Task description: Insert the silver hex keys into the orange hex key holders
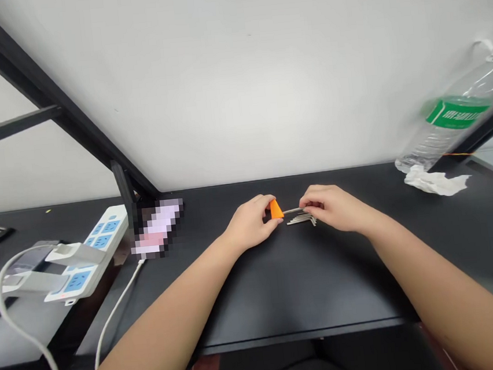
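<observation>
Between the thumb and fingers of my left hand (251, 223) is a small orange hex key holder (276, 209), wider at its lower right end. My right hand (335, 208) pinches a grey metal hex key (292, 211) by its right end. The key's left tip meets the right side of the holder; I cannot tell whether it sits inside. Several bent hex keys (303, 219) lie bunched on the black table (299, 284), just below the fingers of my right hand.
To the left, a white power strip (116, 218) carries plugged-in chargers, and a white cable (117, 308) runs to a blurred-out phone (159, 228). A large clear bottle (455, 109) with a green label leans at the back right, beside crumpled tissue (435, 181). A white wall stands behind.
</observation>
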Demonstrator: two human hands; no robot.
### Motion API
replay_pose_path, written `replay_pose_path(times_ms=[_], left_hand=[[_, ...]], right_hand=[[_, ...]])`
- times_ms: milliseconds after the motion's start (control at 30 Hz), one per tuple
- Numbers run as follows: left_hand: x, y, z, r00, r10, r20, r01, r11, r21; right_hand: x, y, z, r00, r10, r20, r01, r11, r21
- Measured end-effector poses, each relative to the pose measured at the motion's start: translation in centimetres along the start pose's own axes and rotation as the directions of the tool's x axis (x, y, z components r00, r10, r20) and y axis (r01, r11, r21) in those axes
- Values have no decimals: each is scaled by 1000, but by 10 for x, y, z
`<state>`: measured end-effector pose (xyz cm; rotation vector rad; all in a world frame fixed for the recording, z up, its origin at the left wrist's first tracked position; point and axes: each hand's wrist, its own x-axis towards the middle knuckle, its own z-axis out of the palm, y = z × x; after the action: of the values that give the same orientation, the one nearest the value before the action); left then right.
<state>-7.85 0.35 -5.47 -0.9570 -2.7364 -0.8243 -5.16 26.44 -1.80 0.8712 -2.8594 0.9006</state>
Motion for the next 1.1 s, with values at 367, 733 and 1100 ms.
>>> replay_pose_path(times_ms=[367, 733, 1100], left_hand=[[1, 1, -1, 999, -21, 30, 20, 999, 35], [-2, 17, 1, 998, 53, 38, -56, 995, 78], [-1, 9, 2, 998, -11, 65, 5, 995, 100]], right_hand=[[-3, -1, -6, 999, -18, 27, 18, 1000, 4], [6, -13, 30, 976, 133, 173, -185, 927, 326], [-1, -9, 30, 958, 118, 262, -1, 913, -407]])
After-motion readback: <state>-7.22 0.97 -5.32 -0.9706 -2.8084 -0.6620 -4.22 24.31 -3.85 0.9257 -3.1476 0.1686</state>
